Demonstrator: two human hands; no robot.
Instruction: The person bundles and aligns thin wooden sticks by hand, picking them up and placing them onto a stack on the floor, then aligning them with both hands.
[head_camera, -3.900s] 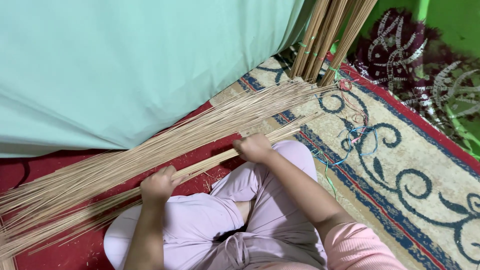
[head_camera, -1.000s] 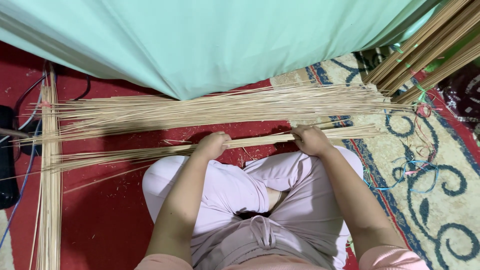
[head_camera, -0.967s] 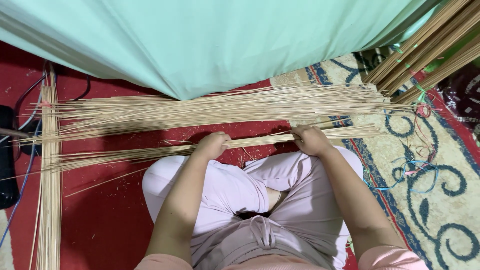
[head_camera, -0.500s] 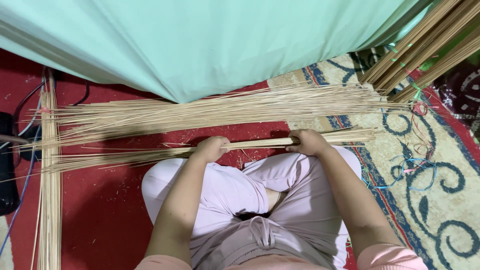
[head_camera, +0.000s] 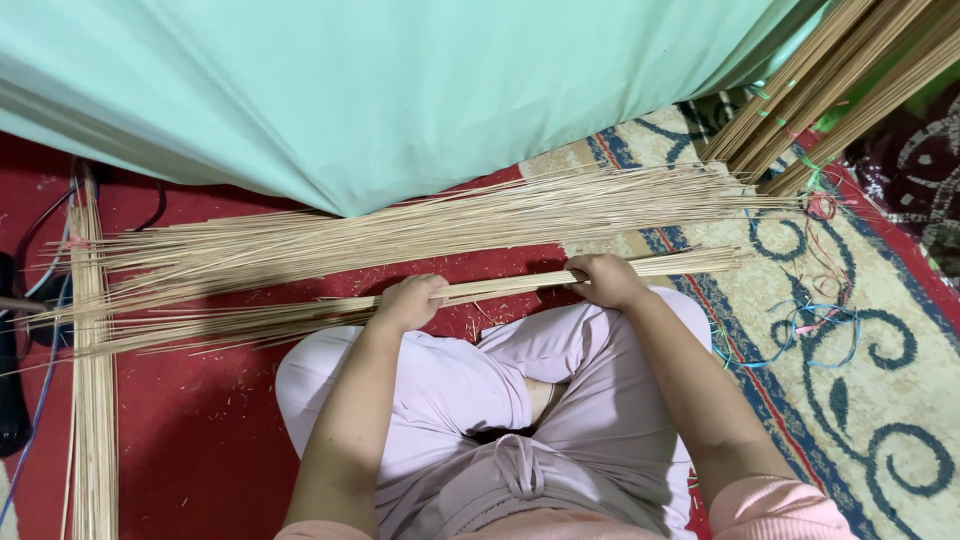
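The person wears pale lilac trousers (head_camera: 470, 400) with a drawstring knot at the waist and short salmon-pink sleeves (head_camera: 775, 508), forearms bare.

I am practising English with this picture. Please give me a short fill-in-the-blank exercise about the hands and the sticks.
1. Both hands, the left hand and the right hand, grip one ____ of thin sticks.
2. The person sits with legs ____.
3. The larger pile of sticks lies partly under a pale ____ cloth.

Missing words: bundle; crossed; green
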